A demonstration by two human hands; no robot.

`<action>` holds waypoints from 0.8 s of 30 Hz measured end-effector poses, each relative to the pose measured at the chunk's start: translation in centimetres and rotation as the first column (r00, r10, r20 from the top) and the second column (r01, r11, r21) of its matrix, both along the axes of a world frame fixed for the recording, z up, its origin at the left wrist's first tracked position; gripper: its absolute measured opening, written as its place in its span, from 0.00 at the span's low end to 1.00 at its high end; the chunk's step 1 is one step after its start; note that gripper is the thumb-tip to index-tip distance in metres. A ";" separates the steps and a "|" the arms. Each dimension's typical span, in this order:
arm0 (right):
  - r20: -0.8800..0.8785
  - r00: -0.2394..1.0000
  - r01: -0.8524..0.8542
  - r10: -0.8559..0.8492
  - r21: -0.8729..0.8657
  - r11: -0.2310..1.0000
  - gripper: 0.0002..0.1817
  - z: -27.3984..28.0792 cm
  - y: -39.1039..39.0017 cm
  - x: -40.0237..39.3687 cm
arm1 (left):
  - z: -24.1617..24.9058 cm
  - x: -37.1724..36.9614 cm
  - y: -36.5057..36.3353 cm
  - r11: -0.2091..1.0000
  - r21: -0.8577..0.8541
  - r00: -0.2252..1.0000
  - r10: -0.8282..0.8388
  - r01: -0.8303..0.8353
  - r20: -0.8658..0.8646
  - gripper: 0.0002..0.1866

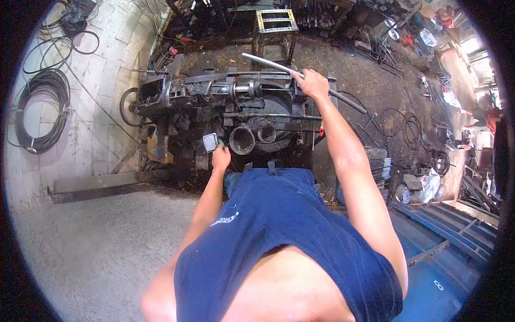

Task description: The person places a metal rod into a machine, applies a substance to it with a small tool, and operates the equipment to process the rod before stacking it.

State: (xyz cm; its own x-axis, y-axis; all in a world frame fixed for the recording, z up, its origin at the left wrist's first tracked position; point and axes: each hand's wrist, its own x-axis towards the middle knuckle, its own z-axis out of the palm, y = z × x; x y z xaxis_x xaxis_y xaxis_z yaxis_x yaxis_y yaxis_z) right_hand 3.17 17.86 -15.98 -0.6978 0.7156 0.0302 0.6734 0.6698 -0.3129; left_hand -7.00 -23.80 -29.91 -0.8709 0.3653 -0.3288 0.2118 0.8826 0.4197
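My right hand [312, 84] is wrapped round a long grey metal bar [347, 101], held slanted above the far right part of the machine. The bar's lighter end points up and to the left. Lower and nearer my body, my left hand [221, 158] is closed on a small tool with a square, silvery head [210, 143]; a bit of green shows by the fingers. Just right of that hand stand two round, dirty cans, a larger one [242, 140] and a smaller one [266, 133]. Behind them runs a greasy machine with a shiny metal shaft [245, 89].
A handwheel [129, 107] juts from the machine's left end. Beyond it stands a metal stand [276, 21] with a yellow-edged top. Coiled cable [43, 110] hangs on the left wall. Stacked metal pieces [380, 169] and a blue metal panel [434, 268] lie to the right.
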 end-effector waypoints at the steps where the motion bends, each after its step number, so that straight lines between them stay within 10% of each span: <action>1: 0.002 1.000 0.003 -0.003 -0.006 1.000 0.39 0.0 0.0 0.0 | 0.1 0.0 0.0 1.000 0.002 1.000 -0.001 0.001 -0.006 0.20; 24: 0.017 1.000 0.010 -0.010 -0.005 1.000 0.39 0.0 -0.1 0.0 | -0.6 -0.1 0.1 0.999 -0.032 1.000 0.006 -0.007 -0.015 0.23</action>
State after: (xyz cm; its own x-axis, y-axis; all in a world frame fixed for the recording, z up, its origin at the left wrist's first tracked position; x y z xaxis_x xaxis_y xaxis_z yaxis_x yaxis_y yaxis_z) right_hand 3.17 17.81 -15.95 -0.6910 0.7227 0.0149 0.6852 0.6614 -0.3051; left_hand -7.10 -23.69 -30.48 -0.8780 0.3492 -0.3273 0.2122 0.8971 0.3876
